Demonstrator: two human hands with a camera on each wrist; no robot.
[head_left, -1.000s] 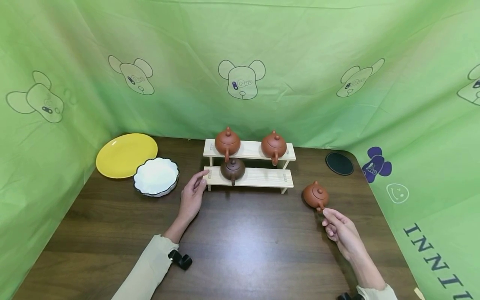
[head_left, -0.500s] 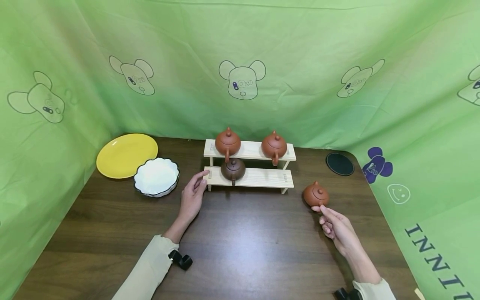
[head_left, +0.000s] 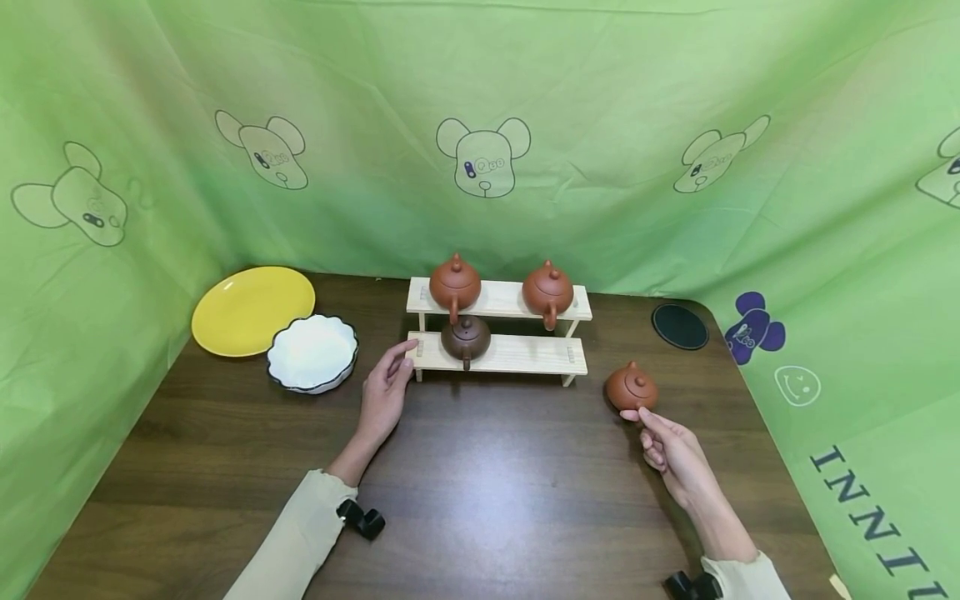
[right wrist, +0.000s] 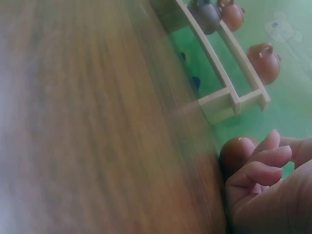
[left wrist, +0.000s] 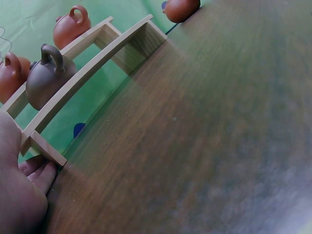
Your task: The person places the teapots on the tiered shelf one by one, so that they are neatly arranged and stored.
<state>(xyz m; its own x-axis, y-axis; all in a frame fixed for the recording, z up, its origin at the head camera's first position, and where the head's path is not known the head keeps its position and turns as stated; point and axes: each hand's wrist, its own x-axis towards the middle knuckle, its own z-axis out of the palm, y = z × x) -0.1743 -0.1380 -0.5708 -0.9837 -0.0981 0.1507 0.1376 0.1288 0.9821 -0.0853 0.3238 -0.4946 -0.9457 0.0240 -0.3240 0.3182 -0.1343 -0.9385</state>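
On the right of the table in the head view sits a small reddish-brown teapot (head_left: 632, 388). My right hand (head_left: 677, 457) pinches its handle between thumb and index finger, covering the handle; the other fingers are curled below. At the middle stands a two-step pale wooden rack (head_left: 534, 357). My left hand (head_left: 384, 400) grips the left end of its lower step, and in the left wrist view fingers (left wrist: 41, 171) show by the rack's leg. A dark brown teapot (head_left: 466, 339) stands on the lower step's left part.
Two reddish-brown teapots, a left one (head_left: 454, 285) and a right one (head_left: 547, 293), stand on the rack's upper step. A white scalloped bowl (head_left: 312, 353) and a yellow oval plate (head_left: 253, 310) lie at left. A black round coaster (head_left: 679, 327) lies at back right. Green cloth (head_left: 360, 192) encloses the table.
My right hand has shifted slightly left and toward the teapot, and its fingers now cover the handle that showed before. The left hand and the rack have not moved.
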